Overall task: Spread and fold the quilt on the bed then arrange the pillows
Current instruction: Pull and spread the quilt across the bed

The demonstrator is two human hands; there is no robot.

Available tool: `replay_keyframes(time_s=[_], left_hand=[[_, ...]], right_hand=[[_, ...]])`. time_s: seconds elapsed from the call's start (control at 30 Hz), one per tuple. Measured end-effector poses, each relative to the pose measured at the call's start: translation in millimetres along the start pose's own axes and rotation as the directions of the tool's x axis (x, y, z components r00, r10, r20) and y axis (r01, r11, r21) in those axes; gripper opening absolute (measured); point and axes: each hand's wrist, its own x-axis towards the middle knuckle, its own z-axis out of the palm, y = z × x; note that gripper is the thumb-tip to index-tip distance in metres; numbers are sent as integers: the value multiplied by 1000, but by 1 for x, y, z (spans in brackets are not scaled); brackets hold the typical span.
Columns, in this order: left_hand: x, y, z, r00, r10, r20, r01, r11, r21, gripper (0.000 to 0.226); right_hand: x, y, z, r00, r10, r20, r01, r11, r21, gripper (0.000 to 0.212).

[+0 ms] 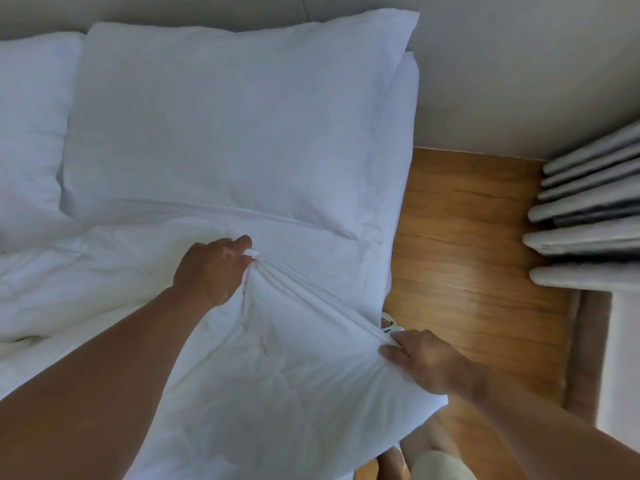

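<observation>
Head view: left hand (211, 268), at centre, pinches the folded edge of the white quilt (259, 375). Right hand (420, 360), at four o'clock, grips the same edge at the bedside, fabric taut between them. Large pillow (225, 126) lies at twelve o'clock, second pillow (27, 133) at nine, wooden floor (467, 254) at three.
</observation>
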Motion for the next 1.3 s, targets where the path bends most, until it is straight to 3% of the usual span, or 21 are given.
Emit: replay_keyframes(time_s=[0.13, 0.27, 0.37, 0.43, 0.5, 0.53, 0.57, 0.63, 0.67, 0.7, 0.73, 0.8, 0.9, 1.07, 1.13, 1.2, 1.3], left_hand=[[4, -10, -3, 996, -66, -52, 66, 998, 4, 19], [25, -24, -9, 963, -224, -149, 223, 975, -20, 22], [38, -48, -7, 906, -420, -53, 423, 904, 68, 25], [38, -62, -6, 843, -537, 5, 526, 828, 195, 33], [40, -67, -5, 782, -622, 33, 589, 756, 286, 42], [41, -64, -3, 795, -605, 35, 566, 762, 313, 47], [42, -56, -2, 859, -512, 32, 478, 821, 311, 53], [44, -27, 10, 997, -81, -12, 82, 978, 191, 63], [44, -7, 18, 990, 129, -50, -122, 985, 122, 65], [47, 13, 26, 970, 237, -48, -233, 969, 75, 65], [51, 32, 31, 971, 237, 26, -238, 970, 39, 63], [60, 54, 44, 981, 77, 180, -81, 997, 14, 65], [69, 51, 61, 974, -87, 211, 78, 996, 50, 71], [56, 18, 64, 951, -65, 304, 4, 980, 200, 34], [57, -3, 56, 965, -89, 248, 19, 962, 274, 27], [63, -19, 51, 981, -140, 132, 84, 929, 361, 22], [68, -21, 54, 965, -254, 68, 217, 915, 341, 24]], right_hand=[[-45, -31, -60, 995, 18, 98, -9, 996, -88, 44], [-20, -57, -114, 977, -14, -214, -19, 988, -151, 45], [42, -74, -105, 905, -155, -397, 45, 962, -271, 36], [75, -71, -93, 881, -214, -423, 128, 966, -223, 20], [85, -55, -86, 888, -227, -400, 181, 972, -150, 48], [84, -44, -81, 892, -203, -404, 167, 978, -124, 64], [81, -30, -73, 892, -176, -417, 140, 984, -114, 76], [76, -5, -51, 912, -90, -401, 63, 995, -80, 90], [75, 4, -39, 922, -46, -384, 28, 998, -53, 92], [77, 9, -30, 924, -23, -383, 10, 999, -38, 90], [81, 11, -25, 916, -27, -401, 16, 999, -31, 85], [91, 7, -22, 894, -80, -440, 75, 997, -29, 68], [99, -1, -19, 882, -160, -444, 156, 987, -45, 52], [91, -2, -27, 922, -226, -314, 169, 966, -198, 56], [90, -9, -48, 948, -167, -272, 85, 954, -288, 56], [99, -22, -68, 935, -161, -316, 36, 930, -366, 48], [120, -41, -81, 909, -148, -391, 8, 941, -338, 50]])
